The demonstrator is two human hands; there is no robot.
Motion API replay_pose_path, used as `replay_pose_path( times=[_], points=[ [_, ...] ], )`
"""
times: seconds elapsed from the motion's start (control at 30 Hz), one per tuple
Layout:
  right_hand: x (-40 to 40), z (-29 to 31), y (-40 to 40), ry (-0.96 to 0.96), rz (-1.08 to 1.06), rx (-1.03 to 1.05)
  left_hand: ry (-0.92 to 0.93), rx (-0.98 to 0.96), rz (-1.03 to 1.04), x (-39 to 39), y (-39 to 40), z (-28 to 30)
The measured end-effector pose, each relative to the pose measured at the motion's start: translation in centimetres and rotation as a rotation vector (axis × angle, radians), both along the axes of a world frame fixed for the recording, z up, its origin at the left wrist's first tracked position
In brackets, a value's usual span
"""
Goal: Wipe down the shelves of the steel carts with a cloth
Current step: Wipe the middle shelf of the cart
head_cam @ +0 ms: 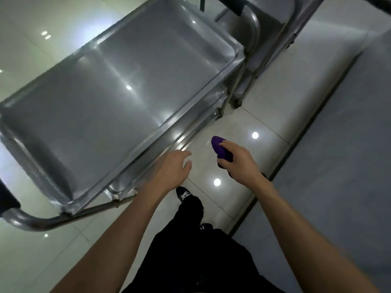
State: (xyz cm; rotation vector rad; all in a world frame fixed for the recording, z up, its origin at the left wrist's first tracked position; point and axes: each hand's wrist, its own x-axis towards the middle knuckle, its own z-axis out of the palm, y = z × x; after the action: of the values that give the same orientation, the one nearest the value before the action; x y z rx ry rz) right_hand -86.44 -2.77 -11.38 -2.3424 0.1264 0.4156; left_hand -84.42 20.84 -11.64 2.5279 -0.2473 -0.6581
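You stand on a pale tiled floor [249, 123] with a grey strip running along your right. The steel cart [118, 87] fills the left and centre of your view, its top shelf bare and shiny, with lower shelves showing under its near edge. A second cart [264, 39] stands just beyond its far corner. Your left hand [169, 168] hovers near the cart's near edge, fingers relaxed and spread, holding nothing. Your right hand [239, 161] grips the bunched purple cloth [221, 148] over the floor, just beside the cart and apart from its shelves.
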Motion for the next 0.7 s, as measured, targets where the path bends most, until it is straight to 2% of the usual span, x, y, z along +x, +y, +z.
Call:
replay_pose_path(
  times=[0.27,0.7],
  points=[
    [7.4,-2.2,-0.4,0.090,0.248,-0.010,0.072,0.036,0.139,2.7,-0.3,-1.5],
    [13.0,-6.3,-1.1,0.223,0.724,-0.065,0.200,0.178,0.546,-1.6,-3.0,-3.0]
  ],
)
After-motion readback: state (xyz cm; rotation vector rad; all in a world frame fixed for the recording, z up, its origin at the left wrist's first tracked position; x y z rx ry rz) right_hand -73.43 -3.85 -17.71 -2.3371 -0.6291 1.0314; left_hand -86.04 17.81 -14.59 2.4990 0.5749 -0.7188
